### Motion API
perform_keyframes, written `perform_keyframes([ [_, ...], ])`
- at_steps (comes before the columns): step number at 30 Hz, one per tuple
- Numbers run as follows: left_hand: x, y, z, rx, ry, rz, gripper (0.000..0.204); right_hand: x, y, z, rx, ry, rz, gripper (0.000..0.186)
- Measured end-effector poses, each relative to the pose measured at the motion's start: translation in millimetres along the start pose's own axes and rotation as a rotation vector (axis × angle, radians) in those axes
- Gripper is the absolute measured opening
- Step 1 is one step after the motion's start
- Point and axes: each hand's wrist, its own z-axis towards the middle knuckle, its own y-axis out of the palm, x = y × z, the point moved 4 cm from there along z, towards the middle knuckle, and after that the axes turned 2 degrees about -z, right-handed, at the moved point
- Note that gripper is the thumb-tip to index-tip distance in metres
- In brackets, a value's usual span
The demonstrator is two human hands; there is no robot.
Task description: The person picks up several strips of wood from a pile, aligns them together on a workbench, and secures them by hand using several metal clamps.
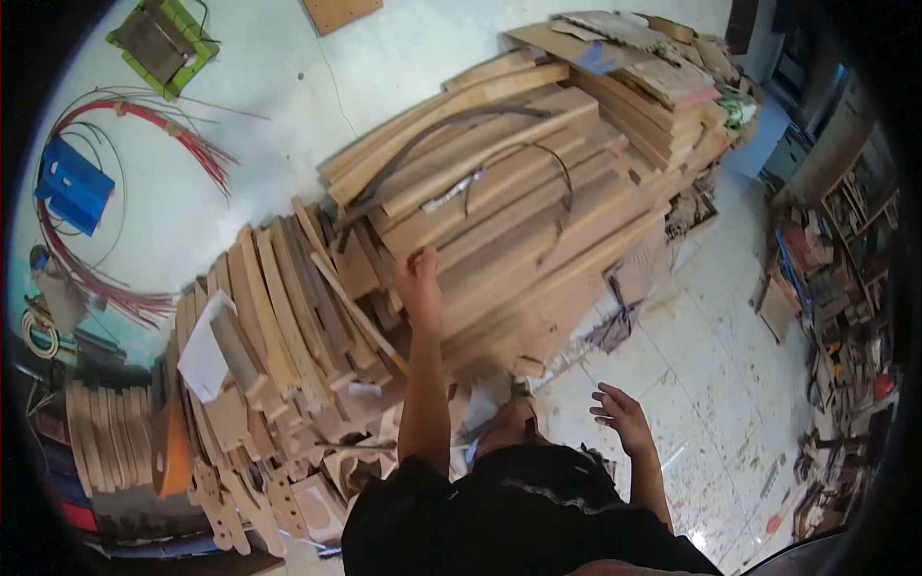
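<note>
My left hand reaches out over the left end of a large stack of wooden boards. Its fingers bend down by the boards' ends and are partly hidden, so I cannot see whether they grip anything. Off to the right, my right hand hangs in the air above the tiled floor, fingers apart and holding nothing. A dark curved strip lies across the stack beyond my left hand. Near it are a thinner dark curved strip and a small white and purple item.
Narrow wooden pieces stand packed at the left, with a white sheet on them. Farther left lie red tubing, a blue plastic piece and a green-framed object. Cluttered shelves line the right. Cardboard tops the stack's far end.
</note>
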Motion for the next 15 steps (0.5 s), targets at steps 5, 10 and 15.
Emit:
perform_keyframes([
  [5,25,51,157,0.000,0.296,0.365,0.026,-55,21,37,-0.012,-0.082,0.038,0.048],
  [10,-12,53,291,0.071,0.322,0.849,0.046,-52,9,46,0.144,0.131,-0.003,0.050],
  [15,-43,27,375,-0.127,0.199,1.242,0.083,-76,12,68,0.165,0.152,-0.039,0.051],
])
